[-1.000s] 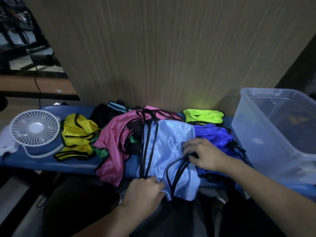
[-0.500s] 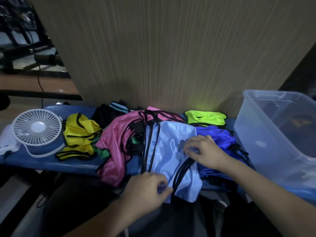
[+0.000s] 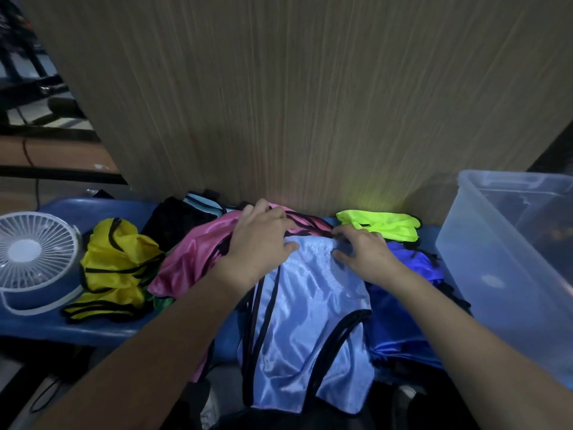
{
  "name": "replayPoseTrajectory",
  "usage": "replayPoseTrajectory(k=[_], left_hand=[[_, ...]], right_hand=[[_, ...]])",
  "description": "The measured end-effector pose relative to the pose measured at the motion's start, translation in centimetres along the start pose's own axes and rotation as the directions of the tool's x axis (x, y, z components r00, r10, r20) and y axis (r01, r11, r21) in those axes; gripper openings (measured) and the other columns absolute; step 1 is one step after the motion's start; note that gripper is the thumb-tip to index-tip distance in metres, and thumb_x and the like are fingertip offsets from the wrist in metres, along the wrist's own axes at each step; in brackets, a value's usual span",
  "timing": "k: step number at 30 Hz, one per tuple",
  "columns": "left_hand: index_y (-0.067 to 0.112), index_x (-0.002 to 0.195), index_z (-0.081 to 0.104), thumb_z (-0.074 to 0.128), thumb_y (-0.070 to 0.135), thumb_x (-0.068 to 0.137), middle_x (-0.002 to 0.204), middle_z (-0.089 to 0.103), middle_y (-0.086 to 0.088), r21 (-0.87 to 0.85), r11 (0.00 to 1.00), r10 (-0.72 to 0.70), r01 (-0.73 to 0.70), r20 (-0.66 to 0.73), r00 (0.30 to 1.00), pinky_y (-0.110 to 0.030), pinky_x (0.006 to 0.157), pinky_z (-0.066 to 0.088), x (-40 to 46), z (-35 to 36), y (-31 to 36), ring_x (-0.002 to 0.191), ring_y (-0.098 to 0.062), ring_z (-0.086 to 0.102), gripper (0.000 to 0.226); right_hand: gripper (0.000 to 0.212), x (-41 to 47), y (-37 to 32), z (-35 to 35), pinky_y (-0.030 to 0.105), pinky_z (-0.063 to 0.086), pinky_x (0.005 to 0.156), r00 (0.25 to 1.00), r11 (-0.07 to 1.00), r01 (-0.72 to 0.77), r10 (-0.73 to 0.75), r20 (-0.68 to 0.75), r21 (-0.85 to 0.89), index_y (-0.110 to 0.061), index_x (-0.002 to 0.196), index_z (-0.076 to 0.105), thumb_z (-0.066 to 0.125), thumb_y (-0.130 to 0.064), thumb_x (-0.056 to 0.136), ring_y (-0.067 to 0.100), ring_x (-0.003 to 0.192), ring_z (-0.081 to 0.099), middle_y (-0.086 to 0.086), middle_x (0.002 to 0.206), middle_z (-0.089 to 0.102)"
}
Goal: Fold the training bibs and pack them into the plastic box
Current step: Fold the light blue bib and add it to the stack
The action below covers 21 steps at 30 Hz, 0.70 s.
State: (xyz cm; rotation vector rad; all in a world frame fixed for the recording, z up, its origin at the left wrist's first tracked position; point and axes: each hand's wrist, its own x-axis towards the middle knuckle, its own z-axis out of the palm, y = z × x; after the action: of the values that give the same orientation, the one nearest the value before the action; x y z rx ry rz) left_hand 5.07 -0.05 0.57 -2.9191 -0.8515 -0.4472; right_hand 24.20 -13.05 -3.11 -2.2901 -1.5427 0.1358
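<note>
Both hands reach to the far edge of the light blue bib on the blue table.

The left hand (image 3: 260, 240) lies palm down, fingers loosely spread over the pink bib (image 3: 192, 256) and the light blue bib (image 3: 313, 308); the right hand (image 3: 366, 252) curls its fingers at that bib's top edge, though whether it pinches cloth is hard to tell. The bib's lower end hangs off the table (image 3: 46, 324). The clear plastic box (image 3: 483, 274), cut off at right, stands beside a wood-grain panel (image 3: 310, 103).
</note>
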Motion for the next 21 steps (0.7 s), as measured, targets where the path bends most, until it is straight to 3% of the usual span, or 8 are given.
replayPoseTrajectory(k=[4, 8, 12, 13, 15, 17, 19, 21], left_hand=[[0.039, 0.132, 0.061, 0.056, 0.061, 0.089, 0.118, 0.061, 0.010, 0.118, 0.993, -0.028, 0.014, 0.117, 0.993, -0.036, 0.095, 0.030, 0.0, 0.1, -0.7, 0.111, -0.019, 0.041, 0.049], [0.042, 0.131, 0.060, 0.055, 0.065, 0.088, 0.120, 0.055, 0.008, 0.211, 0.977, -0.062, 0.025, 0.171, 0.983, -0.036, 0.097, 0.030, -1.0, -1.1, -1.5, 0.113, -0.020, 0.039, 0.049], [0.040, 0.126, 0.064, 0.066, 0.068, 0.077, 0.117, 0.047, 0.007, 0.278, 0.960, -0.004, -0.017, 0.075, 0.997, -0.037, 0.099, 0.025, -2.1, -2.3, -1.8, 0.116, -0.021, 0.036, 0.057], [0.038, 0.128, 0.063, 0.071, 0.067, 0.072, 0.122, 0.047, 0.007, 0.262, 0.962, 0.053, -0.072, 0.078, 0.996, -0.037, 0.102, 0.022, -1.8, -2.4, -1.9, 0.120, -0.022, 0.036, 0.063], [0.036, 0.141, 0.051, 0.077, 0.060, 0.069, 0.135, 0.047, 0.010, 0.149, 0.968, 0.162, -0.201, 0.242, 0.957, -0.035, 0.110, 0.019, -0.8, -2.4, -2.2, 0.129, -0.019, 0.036, 0.080], [0.037, 0.150, 0.040, 0.081, 0.049, 0.074, 0.136, 0.051, 0.011, -0.141, 0.982, 0.179, -0.124, 0.491, 0.853, -0.030, 0.108, 0.030, 0.5, -2.6, -2.2, 0.125, -0.015, 0.046, 0.087], [0.039, 0.145, 0.046, 0.080, 0.045, 0.079, 0.126, 0.058, 0.014, -0.312, 0.950, 0.181, 0.025, 0.611, 0.770, -0.027, 0.097, 0.041, 1.2, -2.5, -2.4, 0.110, -0.010, 0.055, 0.074], [0.042, 0.118, 0.067, 0.077, 0.053, 0.078, 0.107, 0.066, 0.015, -0.293, 0.956, 0.195, -0.026, 0.564, 0.802, -0.029, 0.086, 0.047, 1.8, -2.3, -3.0, 0.097, -0.011, 0.061, 0.043]], right_hand=[[0.034, 0.7, 0.0, 0.1, 0.038, 0.032, 0.099, 0.999, 0.999, 0.023, -0.022, 0.024, -0.048, -0.023, 0.118, 0.066, 0.068, -0.023, 0.083, 0.025, 0.112, 0.056, -0.004, 0.112, 0.068], [0.013, 0.7, 0.0, -1.4, 0.035, 0.042, 0.086, 0.998, 0.989, 0.043, -0.035, -0.058, 0.143, -0.013, 0.096, 0.071, 0.068, -0.009, 0.084, 0.024, 0.093, 0.059, 0.000, 0.094, 0.064], [0.011, -1.0, -0.9, -3.0, 0.027, 0.038, 0.072, 0.987, 0.959, 0.104, -0.067, -0.147, 0.263, -0.014, 0.092, 0.064, 0.063, -0.003, 0.089, 0.015, 0.083, 0.054, -0.003, 0.089, 0.061], [0.011, -1.5, -1.1, -3.2, 0.030, 0.041, 0.069, 0.987, 0.953, 0.111, -0.071, -0.147, 0.283, -0.015, 0.091, 0.062, 0.062, -0.003, 0.090, 0.016, 0.079, 0.056, -0.003, 0.085, 0.063], [0.014, -2.2, -1.3, -3.3, 0.034, 0.046, 0.067, 0.987, 0.944, 0.119, -0.077, -0.145, 0.309, -0.018, 0.089, 0.061, 0.061, -0.004, 0.091, 0.016, 0.074, 0.059, -0.004, 0.078, 0.065], [0.016, -2.6, -1.3, -3.2, 0.029, 0.045, 0.067, 0.984, 0.935, 0.135, -0.090, -0.151, 0.327, -0.018, 0.089, 0.061, 0.063, -0.003, 0.091, 0.011, 0.072, 0.057, -0.004, 0.078, 0.065], [0.017, -2.8, -1.2, -3.3, 0.023, 0.043, 0.067, 0.980, 0.926, 0.162, -0.109, -0.168, 0.341, -0.019, 0.089, 0.062, 0.065, -0.002, 0.091, 0.008, 0.073, 0.056, -0.005, 0.079, 0.065], [0.017, -3.0, -1.0, -3.5, 0.021, 0.044, 0.069, 0.976, 0.917, 0.176, -0.117, -0.181, 0.357, -0.020, 0.090, 0.063, 0.066, -0.003, 0.092, 0.008, 0.078, 0.058, -0.008, 0.082, 0.066]])
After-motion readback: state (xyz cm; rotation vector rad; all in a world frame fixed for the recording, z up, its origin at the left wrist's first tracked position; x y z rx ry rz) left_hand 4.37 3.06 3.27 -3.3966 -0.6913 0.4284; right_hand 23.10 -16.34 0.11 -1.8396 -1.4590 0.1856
